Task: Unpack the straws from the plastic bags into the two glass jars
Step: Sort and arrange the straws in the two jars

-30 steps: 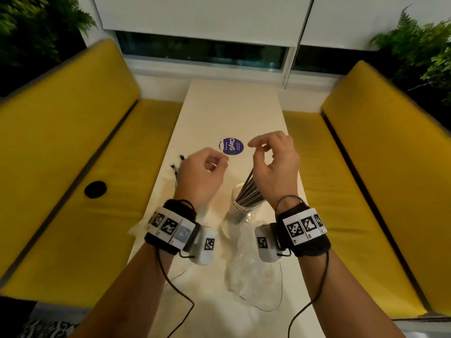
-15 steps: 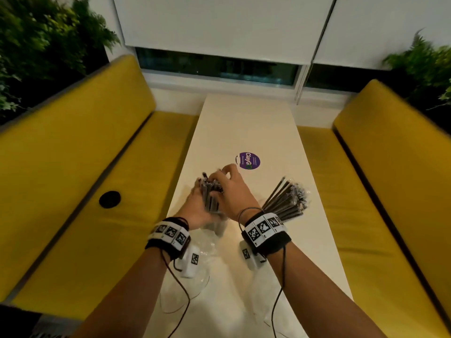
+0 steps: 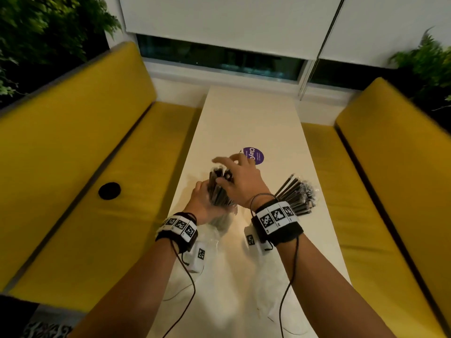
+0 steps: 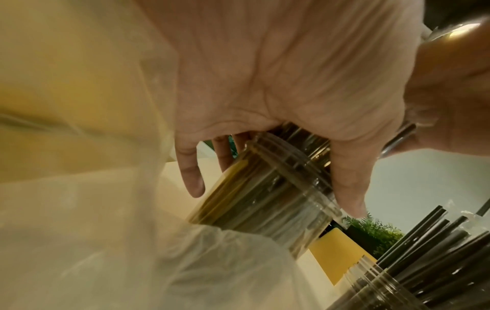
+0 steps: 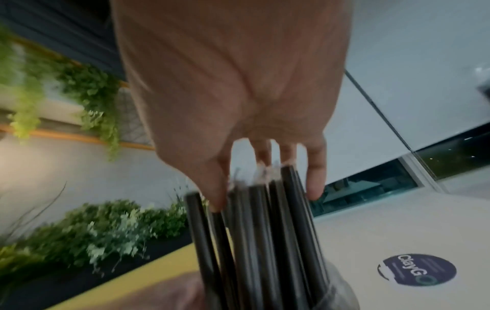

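A bundle of black straws (image 3: 217,191) (image 5: 265,241) stands in the left glass jar (image 4: 265,199) near the table's left edge. My left hand (image 3: 202,203) (image 4: 265,104) grips that jar round its neck, thumb on one side and fingers on the other. My right hand (image 3: 234,176) (image 5: 259,159) hovers over the bundle, its spread fingers touching the straw tops. The right jar (image 4: 384,289) stands close by with its own fan of black straws (image 3: 297,193) (image 4: 437,241); my right wrist hides that jar in the head view.
Crumpled clear plastic bags (image 3: 268,289) (image 4: 92,241) lie on the narrow white table (image 3: 249,123) near me. A purple round sticker (image 3: 255,154) (image 5: 416,270) sits just beyond my hands. Yellow benches (image 3: 73,167) (image 3: 390,191) flank the table; a black disc (image 3: 109,190) marks the left one.
A second ago both hands were raised above the right jar's straws. They have since moved left to the other jar, where the left hand took hold and the right hand came onto the straw tops.
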{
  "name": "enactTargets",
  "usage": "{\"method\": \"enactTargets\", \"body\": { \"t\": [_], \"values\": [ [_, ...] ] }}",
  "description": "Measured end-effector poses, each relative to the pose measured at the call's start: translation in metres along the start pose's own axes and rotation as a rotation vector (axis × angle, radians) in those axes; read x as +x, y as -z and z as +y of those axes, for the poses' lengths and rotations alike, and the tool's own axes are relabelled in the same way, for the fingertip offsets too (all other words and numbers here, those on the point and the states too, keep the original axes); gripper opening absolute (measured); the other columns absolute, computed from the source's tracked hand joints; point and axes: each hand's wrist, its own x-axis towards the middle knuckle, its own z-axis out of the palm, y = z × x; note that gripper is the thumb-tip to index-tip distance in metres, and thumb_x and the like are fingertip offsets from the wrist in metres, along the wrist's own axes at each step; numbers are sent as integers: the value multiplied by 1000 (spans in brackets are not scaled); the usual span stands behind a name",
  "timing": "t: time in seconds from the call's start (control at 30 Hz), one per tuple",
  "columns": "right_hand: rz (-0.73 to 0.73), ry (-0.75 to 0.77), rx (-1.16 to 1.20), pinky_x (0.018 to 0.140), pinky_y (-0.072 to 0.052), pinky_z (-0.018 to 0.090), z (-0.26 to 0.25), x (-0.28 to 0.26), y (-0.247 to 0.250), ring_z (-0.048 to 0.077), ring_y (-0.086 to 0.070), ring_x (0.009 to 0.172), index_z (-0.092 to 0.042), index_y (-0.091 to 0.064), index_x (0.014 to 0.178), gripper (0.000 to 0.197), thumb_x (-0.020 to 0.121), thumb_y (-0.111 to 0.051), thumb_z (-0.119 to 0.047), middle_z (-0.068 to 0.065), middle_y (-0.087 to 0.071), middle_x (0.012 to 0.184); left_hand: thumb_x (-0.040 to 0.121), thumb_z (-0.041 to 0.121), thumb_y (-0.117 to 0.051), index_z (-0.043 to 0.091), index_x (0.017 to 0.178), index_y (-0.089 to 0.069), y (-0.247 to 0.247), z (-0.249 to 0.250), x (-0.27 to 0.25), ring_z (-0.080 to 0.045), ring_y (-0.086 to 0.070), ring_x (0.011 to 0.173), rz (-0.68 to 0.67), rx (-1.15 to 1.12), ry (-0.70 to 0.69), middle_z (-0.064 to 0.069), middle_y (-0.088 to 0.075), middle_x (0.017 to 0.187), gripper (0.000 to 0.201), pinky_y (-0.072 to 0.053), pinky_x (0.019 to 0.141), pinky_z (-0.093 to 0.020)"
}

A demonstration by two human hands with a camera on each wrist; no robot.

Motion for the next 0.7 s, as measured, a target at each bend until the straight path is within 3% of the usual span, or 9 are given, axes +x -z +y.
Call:
{"method": "enactTargets", "body": {
  "t": [0.07,0.13,0.2,0.3,0.43,0.5,0.57,0.63,0.7],
  "values": [
    [-70,23,42,106,-48,49,-1,7,-5,35,-49,120,-22,-69,127,33,96,-66,-11,11,-53,129,56,57,-95,26,145,-46,-1,-3,3,-24,-46,129,-9,20,-27,7,-40,124,106,-43,120,-47],
    [89,-3,187,104,-48,33,3,11,-5,31,-53,117,-14,-74,114,26,93,-65,-1,11,-55,122,68,48,-95,22,146,-48,-3,-4,4,-24,-42,133,-19,37,-70,13,-38,116,95,-38,121,-45],
    [286,-75,254,102,-47,22,7,10,-3,28,-53,119,-15,-73,117,24,95,-66,-8,9,-55,124,70,50,-94,24,143,-50,-3,-9,8,-22,-39,134,-25,57,-86,14,-39,117,89,-36,122,-45],
    [135,-179,41,111,-41,53,12,3,-6,33,-43,134,-30,-60,139,42,101,-59,-47,7,-44,146,67,57,-94,25,145,-47,-4,-14,11,-22,-42,135,-24,43,-52,9,-39,124,97,-38,123,-47],
    [108,-138,99,114,-37,61,12,10,2,38,-35,143,-54,-36,152,58,97,-51,-67,5,-28,163,60,56,-96,24,150,-41,-6,-13,13,-23,-45,137,-2,10,-3,4,-38,135,110,-40,122,-47],
    [-19,-41,36,113,-42,58,8,20,0,36,-46,134,-49,-48,148,53,98,-58,-59,7,-45,154,59,55,-97,21,151,-41,-7,-13,15,-24,-45,136,7,32,12,1,-38,138,113,-40,123,-46],
    [-77,14,125,105,-51,48,3,28,-3,24,-59,107,-29,-72,127,29,100,-66,-35,8,-66,127,61,50,-98,18,149,-42,-8,-13,16,-25,-46,134,7,40,-5,0,-38,133,109,-41,122,-44],
    [9,25,244,92,-55,33,3,30,-2,13,-60,87,-16,-79,107,14,98,-68,-15,5,-72,110,60,52,-97,19,145,-45,-8,-13,15,-24,-47,130,8,39,-23,2,-40,129,105,-42,120,-44],
    [244,-15,348,83,-55,23,9,28,2,9,-60,80,-15,-77,102,13,98,-66,-9,3,-71,106,52,65,-93,24,140,-50,-7,-17,16,-21,-46,128,8,40,-34,4,-41,128,106,-41,121,-44]
  ]
}}
